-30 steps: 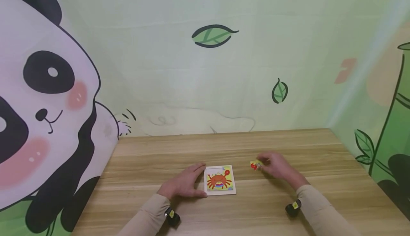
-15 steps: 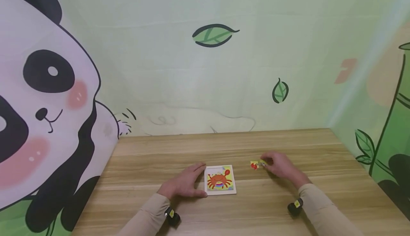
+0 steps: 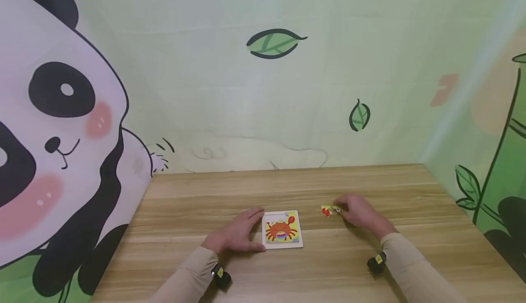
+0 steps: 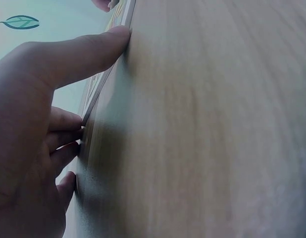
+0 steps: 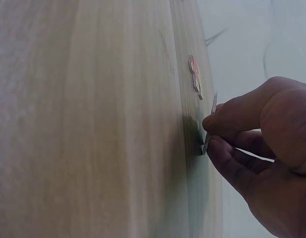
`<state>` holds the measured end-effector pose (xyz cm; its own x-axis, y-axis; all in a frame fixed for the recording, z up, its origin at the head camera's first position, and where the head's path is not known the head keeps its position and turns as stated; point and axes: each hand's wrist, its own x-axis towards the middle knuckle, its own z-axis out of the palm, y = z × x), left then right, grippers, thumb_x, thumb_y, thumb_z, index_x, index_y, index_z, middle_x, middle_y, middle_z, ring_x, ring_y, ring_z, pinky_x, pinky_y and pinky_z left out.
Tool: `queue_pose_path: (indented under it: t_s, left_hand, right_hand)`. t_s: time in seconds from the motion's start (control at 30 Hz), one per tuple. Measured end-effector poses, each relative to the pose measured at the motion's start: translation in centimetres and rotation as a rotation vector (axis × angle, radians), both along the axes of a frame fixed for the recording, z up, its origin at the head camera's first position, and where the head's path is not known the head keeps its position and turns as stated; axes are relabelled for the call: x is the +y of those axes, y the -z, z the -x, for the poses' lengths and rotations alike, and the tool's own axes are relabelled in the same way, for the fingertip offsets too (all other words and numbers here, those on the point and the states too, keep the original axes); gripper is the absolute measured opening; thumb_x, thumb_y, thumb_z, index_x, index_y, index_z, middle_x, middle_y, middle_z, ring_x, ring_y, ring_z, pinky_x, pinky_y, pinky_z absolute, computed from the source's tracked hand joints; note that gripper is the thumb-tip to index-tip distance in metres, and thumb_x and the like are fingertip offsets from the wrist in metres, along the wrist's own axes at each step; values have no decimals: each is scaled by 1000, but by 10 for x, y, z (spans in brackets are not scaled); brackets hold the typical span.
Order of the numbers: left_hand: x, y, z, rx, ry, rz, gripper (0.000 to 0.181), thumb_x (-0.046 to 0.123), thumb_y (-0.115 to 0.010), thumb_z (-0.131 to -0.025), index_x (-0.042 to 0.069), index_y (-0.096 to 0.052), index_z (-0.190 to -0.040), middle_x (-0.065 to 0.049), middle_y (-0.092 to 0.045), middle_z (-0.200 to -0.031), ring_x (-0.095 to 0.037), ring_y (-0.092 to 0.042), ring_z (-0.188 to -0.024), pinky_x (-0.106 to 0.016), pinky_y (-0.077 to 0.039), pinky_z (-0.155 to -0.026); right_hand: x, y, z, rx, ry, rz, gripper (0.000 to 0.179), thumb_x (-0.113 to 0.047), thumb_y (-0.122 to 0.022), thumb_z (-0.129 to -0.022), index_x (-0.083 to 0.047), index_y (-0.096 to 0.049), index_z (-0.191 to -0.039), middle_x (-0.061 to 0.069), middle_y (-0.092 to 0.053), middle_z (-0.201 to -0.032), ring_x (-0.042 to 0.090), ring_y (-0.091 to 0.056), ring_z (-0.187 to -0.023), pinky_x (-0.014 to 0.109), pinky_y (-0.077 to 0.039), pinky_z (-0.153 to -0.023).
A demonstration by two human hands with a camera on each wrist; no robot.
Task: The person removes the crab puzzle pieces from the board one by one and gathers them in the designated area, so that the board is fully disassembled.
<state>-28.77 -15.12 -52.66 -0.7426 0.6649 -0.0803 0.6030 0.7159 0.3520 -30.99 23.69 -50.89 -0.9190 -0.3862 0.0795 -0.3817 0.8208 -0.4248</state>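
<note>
A square jigsaw puzzle with a red crab picture (image 3: 281, 232) lies in a white-rimmed tray on the table. My left hand (image 3: 236, 234) rests at its left side, thumb at the near corner and forefinger at the far one; the left wrist view has the thumb (image 4: 93, 57) fairly straight against the tray's edge. To the right, my right hand (image 3: 360, 211) pinches a thin puzzle piece (image 5: 208, 141) between thumb and fingertips, tilted close over the table. Just left of it lies another puzzle piece (image 3: 326, 211), yellow with red, flat on the wood.
The wooden table (image 3: 197, 193) meets a pale green wall cloth (image 3: 205, 88) along its far edge. A large panda is printed on the left. Each wrist carries a small black camera, the right one (image 3: 376, 263) low over the tabletop.
My right hand has shifted slightly right with its piece, so more of the loose piece beside it shows. The left hand and the crab puzzle have stayed put.
</note>
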Motion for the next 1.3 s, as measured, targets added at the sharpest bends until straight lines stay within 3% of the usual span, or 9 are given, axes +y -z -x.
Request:
queue_pose_path:
  t_s: [0.6, 0.87, 1.3]
  left_hand:
    - [1, 3, 0, 15, -1, 17, 105, 63, -71, -76, 2, -29, -151, -13, -26, -159, -30, -28, -145, -43, -28, -119]
    - [2, 4, 2, 27, 2, 12, 105, 62, -71, -76, 1, -30, -151, -13, -27, -159, -30, -30, -145, -44, -28, -119]
    - [1, 3, 2, 13, -3, 16, 105, 63, -70, -76, 3, -29, -152, -13, -26, -159, -30, -28, -145, -44, -27, -120]
  right_hand:
    - [1, -2, -1, 20, 7, -78, 18, -2, -71, -79, -5, -73, -97, 9, -73, -96, 28, -67, -93, 48, -55, -86]
    - [2, -3, -2, 2, 10, -112, 21, 1, -69, -81, -3, -73, -101, 13, -72, -102, 34, -65, -102, 51, -53, -92]
    - [1, 0, -3, 55, -26, -139, 21, 1, -68, -78, -1, -73, -99, 13, -72, -98, 33, -67, -96, 48, -56, -86]
